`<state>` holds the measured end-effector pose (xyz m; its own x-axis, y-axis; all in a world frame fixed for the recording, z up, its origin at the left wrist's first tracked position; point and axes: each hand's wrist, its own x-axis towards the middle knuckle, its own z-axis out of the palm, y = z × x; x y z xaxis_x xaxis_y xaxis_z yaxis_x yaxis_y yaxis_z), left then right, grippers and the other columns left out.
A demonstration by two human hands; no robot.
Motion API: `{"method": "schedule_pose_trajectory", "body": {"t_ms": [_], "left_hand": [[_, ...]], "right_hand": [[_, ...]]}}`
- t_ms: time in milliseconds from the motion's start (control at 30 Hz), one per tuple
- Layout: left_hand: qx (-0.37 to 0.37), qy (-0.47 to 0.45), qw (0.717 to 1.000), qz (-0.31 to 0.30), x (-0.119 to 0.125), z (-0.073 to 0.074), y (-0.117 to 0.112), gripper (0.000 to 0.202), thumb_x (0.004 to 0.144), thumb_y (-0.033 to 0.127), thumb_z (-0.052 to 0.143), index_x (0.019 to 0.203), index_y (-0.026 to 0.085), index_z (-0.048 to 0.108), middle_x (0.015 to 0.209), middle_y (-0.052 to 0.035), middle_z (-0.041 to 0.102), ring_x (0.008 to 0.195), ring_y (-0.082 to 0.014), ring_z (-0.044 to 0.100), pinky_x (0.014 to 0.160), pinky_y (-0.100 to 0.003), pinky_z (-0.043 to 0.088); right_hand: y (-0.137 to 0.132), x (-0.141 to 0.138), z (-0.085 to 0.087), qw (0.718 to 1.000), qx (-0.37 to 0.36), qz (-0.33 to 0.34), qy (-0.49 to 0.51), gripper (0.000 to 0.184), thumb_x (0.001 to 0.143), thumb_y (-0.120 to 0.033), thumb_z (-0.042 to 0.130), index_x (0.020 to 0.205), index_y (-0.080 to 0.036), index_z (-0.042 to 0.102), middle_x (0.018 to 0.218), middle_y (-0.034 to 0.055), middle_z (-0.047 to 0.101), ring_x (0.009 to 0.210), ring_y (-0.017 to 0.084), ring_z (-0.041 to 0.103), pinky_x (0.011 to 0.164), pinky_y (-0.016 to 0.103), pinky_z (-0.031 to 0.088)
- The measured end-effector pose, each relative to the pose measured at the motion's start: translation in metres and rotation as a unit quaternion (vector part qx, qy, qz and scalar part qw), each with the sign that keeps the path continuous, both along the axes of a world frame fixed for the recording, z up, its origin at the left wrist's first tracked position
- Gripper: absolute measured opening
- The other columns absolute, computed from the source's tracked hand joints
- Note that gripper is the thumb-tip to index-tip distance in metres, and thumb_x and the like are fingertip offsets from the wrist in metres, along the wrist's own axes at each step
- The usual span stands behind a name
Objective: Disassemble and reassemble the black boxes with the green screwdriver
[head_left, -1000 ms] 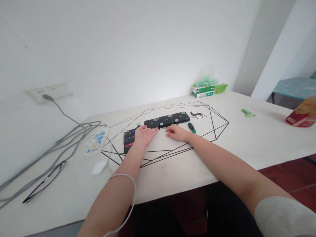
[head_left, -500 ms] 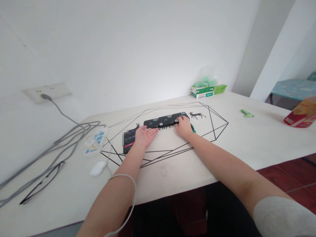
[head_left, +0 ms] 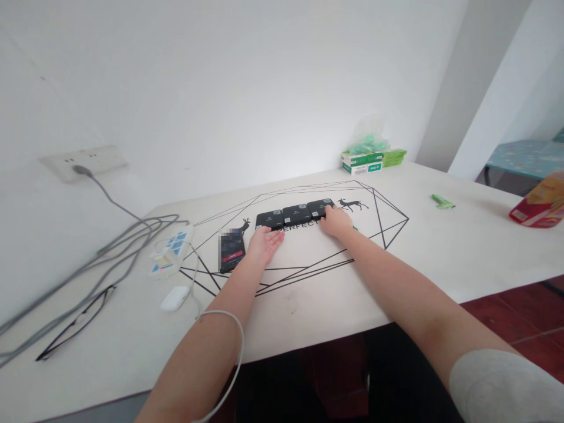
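Right hand (head_left: 337, 221) curled over the right box (head_left: 320, 208), grip unclear; left hand (head_left: 264, 243) lies open, empty — best to steady the row (head_left: 295, 213) gently.

2 bare forearms show, the left hand (head_left: 264, 244) and right hand (head_left: 337, 221) without rings or gloves. The right arm wears a short light grey sleeve (head_left: 497, 385) at the upper arm. A thin white cable (head_left: 235, 346) loops across the left forearm.
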<state>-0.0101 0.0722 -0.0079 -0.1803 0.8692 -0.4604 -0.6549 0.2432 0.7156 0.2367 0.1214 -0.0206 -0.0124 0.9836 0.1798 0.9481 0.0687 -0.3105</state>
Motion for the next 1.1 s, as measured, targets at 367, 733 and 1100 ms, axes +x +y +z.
{"method": "schedule_pose_trajectory", "body": {"t_ms": [367, 733, 1100], "left_hand": [[-0.008, 0.006, 1.0, 0.004, -0.001, -0.001, 0.003, 0.039, 0.088, 0.007, 0.056, 0.127, 0.011, 0.057, 0.117, -0.0219, 0.068, 0.101, -0.0275, 0.074, 0.08, -0.031, 0.065], [-0.002, 0.002, 1.0, 0.008, 0.0, -0.003, 0.002, 0.034, 0.09, 0.006, 0.057, 0.123, 0.013, 0.057, 0.114, -0.021, 0.069, 0.095, -0.0265, 0.075, 0.077, -0.032, 0.065], [0.002, -0.001, 1.0, 0.009, 0.0, -0.003, 0.002, 0.031, 0.09, 0.006, 0.057, 0.12, 0.014, 0.057, 0.106, -0.0189, 0.07, 0.086, -0.0238, 0.075, 0.071, -0.03, 0.064]], "right_hand": [[0.009, 0.011, -0.004, 0.999, 0.003, 0.043, -0.006, 0.03, 0.099, -0.03, 0.052, 0.126, -0.016, 0.054, 0.135, 0.0217, 0.061, 0.129, 0.037, 0.056, 0.101, 0.047, 0.05], [0.011, 0.02, 0.0, 0.998, -0.003, 0.056, -0.006, 0.025, 0.104, -0.019, 0.037, 0.118, -0.02, 0.057, 0.128, 0.018, 0.065, 0.12, 0.033, 0.062, 0.092, 0.044, 0.05], [0.008, 0.022, 0.002, 0.999, -0.012, 0.041, -0.019, 0.043, 0.095, -0.004, 0.037, 0.13, -0.021, 0.056, 0.131, 0.0192, 0.064, 0.119, 0.032, 0.064, 0.093, 0.044, 0.051]]}}
